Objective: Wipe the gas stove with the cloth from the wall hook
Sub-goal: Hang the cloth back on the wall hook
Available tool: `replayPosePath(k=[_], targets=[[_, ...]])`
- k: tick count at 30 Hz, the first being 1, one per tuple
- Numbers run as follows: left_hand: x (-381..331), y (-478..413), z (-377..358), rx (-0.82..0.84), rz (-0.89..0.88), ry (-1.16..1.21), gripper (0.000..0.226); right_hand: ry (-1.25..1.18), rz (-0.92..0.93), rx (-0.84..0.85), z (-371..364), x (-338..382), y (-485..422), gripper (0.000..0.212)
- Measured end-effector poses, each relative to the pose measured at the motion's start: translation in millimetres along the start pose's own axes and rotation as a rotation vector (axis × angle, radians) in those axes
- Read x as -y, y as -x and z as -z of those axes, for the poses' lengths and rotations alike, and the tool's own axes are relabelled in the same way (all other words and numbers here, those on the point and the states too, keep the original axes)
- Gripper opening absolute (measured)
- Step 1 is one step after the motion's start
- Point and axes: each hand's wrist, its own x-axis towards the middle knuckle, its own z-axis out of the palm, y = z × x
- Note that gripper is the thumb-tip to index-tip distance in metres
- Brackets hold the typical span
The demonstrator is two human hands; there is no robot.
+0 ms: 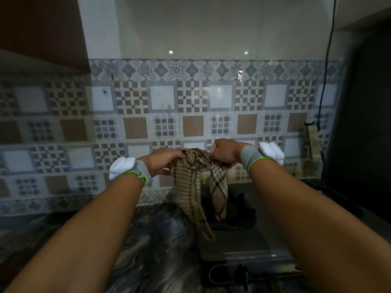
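A beige checked cloth [197, 187] hangs in mid-air in front of the tiled wall, its two ends drooping down over the stove. My left hand [160, 163] pinches its top edge from the left. My right hand [225, 152] grips the bunched top from the right. Both wrists wear grey bands with white pads. The dark gas stove [237, 246] lies below the cloth at lower right, dim and partly hidden by my right forearm; a burner grate [239, 210] shows behind the cloth. A small wall hook [169, 107] sticks out of the tiles above my hands.
A dark marbled countertop [152, 240] runs to the left of the stove. A large dark shape [359, 102] fills the right side. A black cable [326, 60] hangs down the wall at the right, above a narrow brown object [313, 142] leaning on the tiles.
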Motion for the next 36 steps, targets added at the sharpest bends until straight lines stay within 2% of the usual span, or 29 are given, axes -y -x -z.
replayPosePath(k=[2, 5, 7, 13, 16, 18, 21, 27, 30, 36], targets=[[-9, -7, 6, -0.068, -0.063, -0.026, 0.019, -0.055, 0.076, -0.072, 11, -5, -13, 0.012], [-21, -21, 17, -0.214, -0.148, -0.056, 0.011, -0.179, 0.180, -0.214, 20, -11, -41, 0.012], [-31, -35, 29, -0.279, -0.207, -0.093, 0.021, -0.144, 0.263, -0.269, 28, -12, -69, 0.009], [-64, -83, 64, -0.288, -0.293, -0.337, 0.016, -0.133, 0.325, -0.292, 31, -6, -141, 0.014], [-77, -118, 86, -0.309, -0.319, -0.452, 0.010, -0.122, 0.353, -0.360, 33, 1, -177, 0.020], [-87, -142, 103, -0.346, -0.365, -0.529, 0.007, -0.127, 0.358, -0.434, 41, 11, -202, 0.024], [-101, -181, 125, -0.494, -0.439, -0.622, 0.008, -0.144, 0.341, -0.563, 54, 31, -240, 0.026], [-118, -268, 164, -0.729, -0.525, -0.551, 0.016, -0.204, 0.285, -0.755, 64, 65, -329, 0.026], [-108, -306, 179, -0.768, -0.539, -0.519, 0.020, -0.192, 0.274, -0.790, 54, 70, -365, 0.027], [-68, -330, 176, -0.713, -0.524, -0.530, 0.023, -0.164, 0.172, -0.759, 25, 63, -388, 0.025]])
